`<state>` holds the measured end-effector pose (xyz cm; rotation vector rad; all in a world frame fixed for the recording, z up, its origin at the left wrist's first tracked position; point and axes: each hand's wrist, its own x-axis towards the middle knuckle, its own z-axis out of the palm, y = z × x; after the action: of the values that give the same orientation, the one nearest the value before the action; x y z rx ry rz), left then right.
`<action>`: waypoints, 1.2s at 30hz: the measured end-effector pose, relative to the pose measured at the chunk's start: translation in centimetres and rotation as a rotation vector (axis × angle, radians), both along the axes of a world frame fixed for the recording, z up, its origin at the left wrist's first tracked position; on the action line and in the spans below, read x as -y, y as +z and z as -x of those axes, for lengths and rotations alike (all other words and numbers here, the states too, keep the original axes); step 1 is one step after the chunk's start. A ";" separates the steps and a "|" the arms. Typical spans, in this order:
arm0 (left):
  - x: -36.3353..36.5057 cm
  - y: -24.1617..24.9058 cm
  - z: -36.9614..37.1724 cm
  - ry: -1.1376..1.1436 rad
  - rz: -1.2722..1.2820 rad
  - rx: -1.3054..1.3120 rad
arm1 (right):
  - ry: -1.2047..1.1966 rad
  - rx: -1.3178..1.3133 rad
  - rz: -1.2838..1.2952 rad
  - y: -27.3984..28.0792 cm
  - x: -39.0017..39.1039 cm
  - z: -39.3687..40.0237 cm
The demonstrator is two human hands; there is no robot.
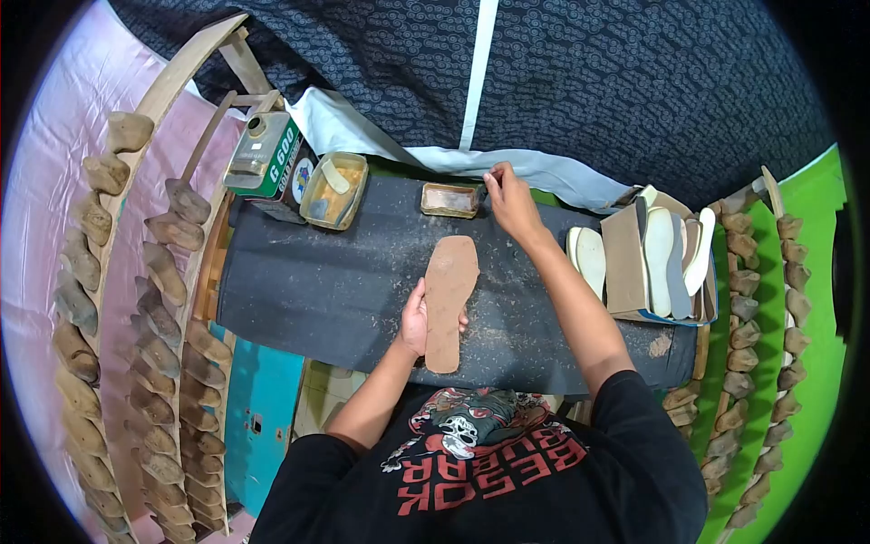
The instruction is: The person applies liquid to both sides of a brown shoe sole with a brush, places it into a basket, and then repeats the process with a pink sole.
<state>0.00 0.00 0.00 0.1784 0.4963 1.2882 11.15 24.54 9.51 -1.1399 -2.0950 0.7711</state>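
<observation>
Through the head camera I recorded a person seated or standing at a dark-covered table [290, 281] littered with pale crumbs.

The left hand [415, 322] had a brown sole [450, 304] gripped across its narrower part, thumb along one edge and fingertips showing at the other. The sole was held above the near middle of the table, its broad end pointing away from the person.

The right hand [513, 204] was reached forward, fingers drawn together in a pinch on a small dark piece [482, 192], at the right end of a shallow tray [449, 213]. I could not tell what the piece was.

Legible writing: a green and grey can [272, 168] at the back left was marked "G 600", with "GOLD" below it; the remaining print and the round emblem were too small to read. The black shirt [353, 494] carried red lettering, upside down to me, which I read as "BESOK BUBAR", not with certainty.

Beside the can stood an open tub [314, 218] containing a pale paddle [335, 177]. At the right, a cardboard box [623, 267] held upright insoles [659, 258].
</observation>
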 end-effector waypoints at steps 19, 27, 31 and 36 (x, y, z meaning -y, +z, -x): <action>-0.7 1.2 2.2 0.099 -0.032 -0.014 | 0.129 0.153 -0.045 -2.6 -1.4 3.8; -1.5 1.3 2.1 0.061 -0.034 -0.044 | 0.042 0.051 -0.058 -1.5 -0.6 1.7; -2.6 3.3 1.7 0.083 -0.042 -0.044 | -0.043 -0.176 -0.131 1.1 1.2 -0.7; -3.9 2.3 1.9 0.035 -0.108 -0.025 | 0.005 -0.351 0.018 6.7 8.7 -3.3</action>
<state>-1.91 3.85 2.32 0.2773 0.4527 1.3490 14.41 15.85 16.24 -0.9319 -1.8015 0.9213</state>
